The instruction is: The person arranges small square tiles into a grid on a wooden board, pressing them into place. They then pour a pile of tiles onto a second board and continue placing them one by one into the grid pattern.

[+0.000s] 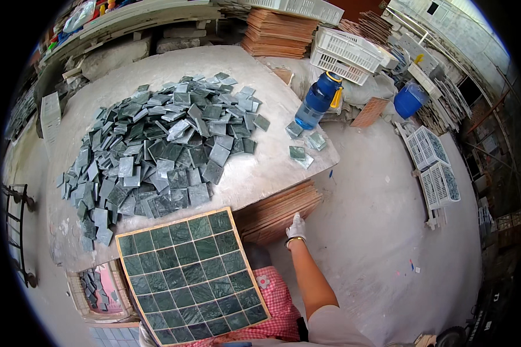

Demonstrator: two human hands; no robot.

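Observation:
A square framed panel (191, 276) with rows of dark green stone tiles leans tilted in front of my body. Its light wooden edging runs around the tiles. My left hand is not in view. Down beside the table, my right hand (296, 226) wears a white glove and has its fingers closed at the edge of a stack of thin reddish-brown boards (281, 211). Which board it grips is hard to make out. Above the panel, a large heap of loose green-grey square tiles (168, 139) covers much of the pale tabletop (260, 173).
A blue water bottle (318, 101) stands near the table's right corner, beside several loose tiles (297, 152). White plastic crates (350, 49) and another brown board stack (275, 34) sit behind. Tile-filled crates (440, 185) and a blue bucket (411, 99) are at right. A pink-lined box (101, 289) holds tile pieces.

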